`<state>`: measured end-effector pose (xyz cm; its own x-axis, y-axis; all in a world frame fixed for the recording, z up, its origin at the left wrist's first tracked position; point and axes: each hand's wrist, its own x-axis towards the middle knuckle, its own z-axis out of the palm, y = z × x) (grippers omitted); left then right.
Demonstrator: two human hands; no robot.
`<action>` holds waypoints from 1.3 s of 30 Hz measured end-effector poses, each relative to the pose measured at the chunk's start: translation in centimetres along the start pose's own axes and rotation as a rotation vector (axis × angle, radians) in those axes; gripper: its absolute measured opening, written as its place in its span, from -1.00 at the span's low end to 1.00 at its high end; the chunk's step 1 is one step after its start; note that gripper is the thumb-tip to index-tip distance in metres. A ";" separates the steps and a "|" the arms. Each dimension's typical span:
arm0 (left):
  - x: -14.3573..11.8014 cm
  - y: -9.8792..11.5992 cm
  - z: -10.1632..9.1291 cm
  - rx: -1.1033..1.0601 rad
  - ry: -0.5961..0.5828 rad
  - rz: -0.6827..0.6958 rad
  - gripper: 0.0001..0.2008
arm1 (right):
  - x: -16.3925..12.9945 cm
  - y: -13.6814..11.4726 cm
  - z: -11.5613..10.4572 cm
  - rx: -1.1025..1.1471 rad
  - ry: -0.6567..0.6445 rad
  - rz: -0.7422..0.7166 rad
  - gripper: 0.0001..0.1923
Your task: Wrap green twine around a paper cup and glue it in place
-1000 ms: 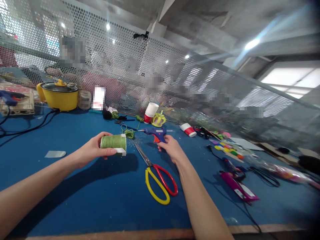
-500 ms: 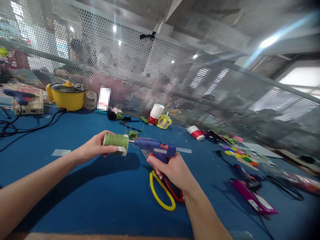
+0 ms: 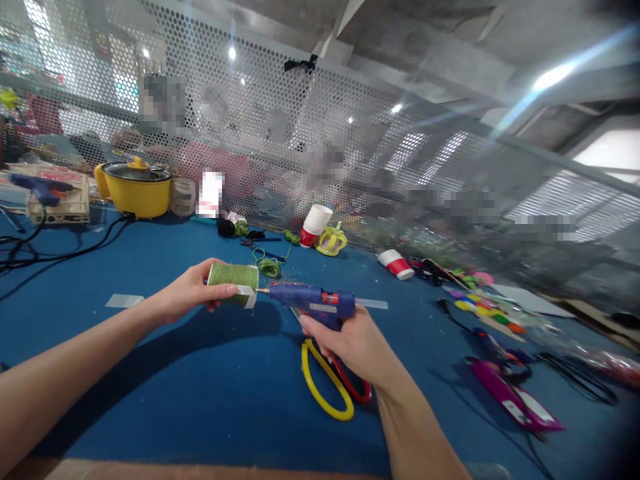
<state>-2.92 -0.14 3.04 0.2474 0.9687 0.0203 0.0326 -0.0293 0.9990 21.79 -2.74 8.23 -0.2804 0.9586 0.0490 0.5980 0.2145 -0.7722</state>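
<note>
My left hand [image 3: 203, 291] is closed round a cup wound with green yarn [image 3: 234, 275], held on its side above the blue table. A white patch shows on the cup's near side, by my thumb. In my right hand [image 3: 353, 337] is a blue glue gun [image 3: 307, 300] with a clear glue stick poking out of its back. Its metal nozzle points left and meets, or nearly meets, the cup's right rim. Below my right hand lie scissors [image 3: 327, 393] with one yellow and one red handle, blades partly hidden. Loose green yarn [image 3: 270, 267] lies behind the gun.
Along the back stand a yellow electric pot [image 3: 140, 193], a jar [image 3: 183, 198], stacked paper cups [image 3: 315, 225] and a yellow crown-like piece [image 3: 331, 240]. Another paper cup [image 3: 396, 264] lies tipped over. To the right are a purple packet [image 3: 515, 397] and black cables; a second glue gun [image 3: 43, 189] rests far left.
The glue gun's nozzle has dropped slightly along the cup's rim, its body tilting a little. The left hand keeps its hold on the cup. The whole view has shifted slightly.
</note>
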 end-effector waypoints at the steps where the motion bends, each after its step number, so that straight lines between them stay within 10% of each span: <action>1: 0.0 0.0 0.0 0.003 0.005 0.003 -0.58 | 0.0 0.0 0.0 0.001 0.007 0.002 -0.78; 39: -0.1 0.3 0.4 0.087 -0.005 0.001 -0.50 | 0.3 -0.2 0.0 -0.073 0.077 -0.009 -0.69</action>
<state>-2.56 -0.32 3.36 0.2521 0.9675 0.0213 0.1158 -0.0520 0.9919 21.56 -2.48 8.41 -0.2289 0.9676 0.1065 0.6497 0.2333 -0.7235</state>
